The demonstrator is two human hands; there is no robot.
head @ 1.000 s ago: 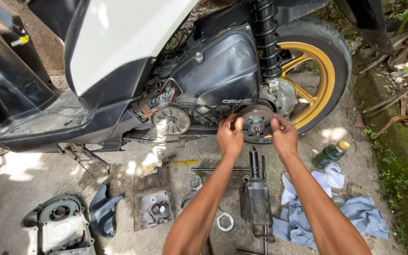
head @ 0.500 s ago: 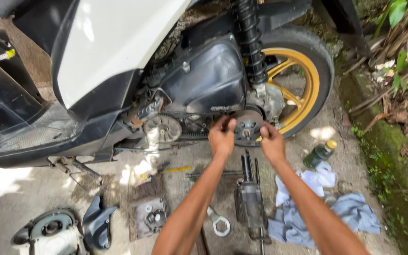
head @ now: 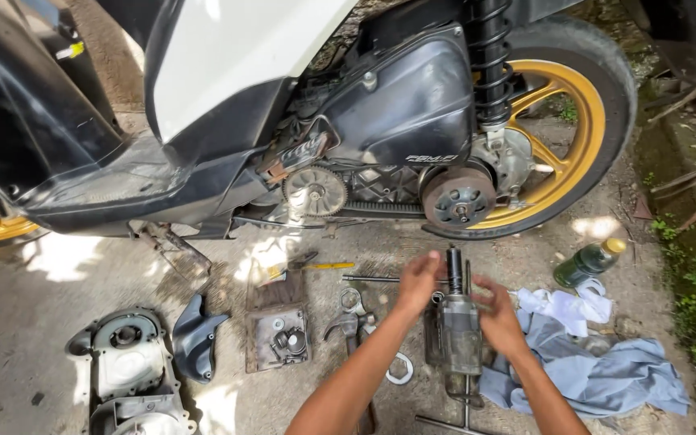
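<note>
On the far left we see a grey engine cover point(head: 126, 366) lying flat on the concrete, then a small black plastic piece point(head: 195, 342) beside it, then a flat tray of small parts point(head: 279, 338). Next comes a silver wrench point(head: 352, 310) on the ground. Our left hand point(head: 419, 282) is just past it, with fingers curled near the black nose of the big power wrench point(head: 457, 330); we cannot tell if they squeeze it or only touch it. The tool lies on the ground below the scooter's round clutch drum point(head: 458, 196). Our right hand point(head: 499, 314) rests open against the tool's side. To lift it well, we should grab the heavy body with both hands and keep it level. Further right lie a blue rag point(head: 606, 374) and a green bottle point(head: 590, 262).
</note>
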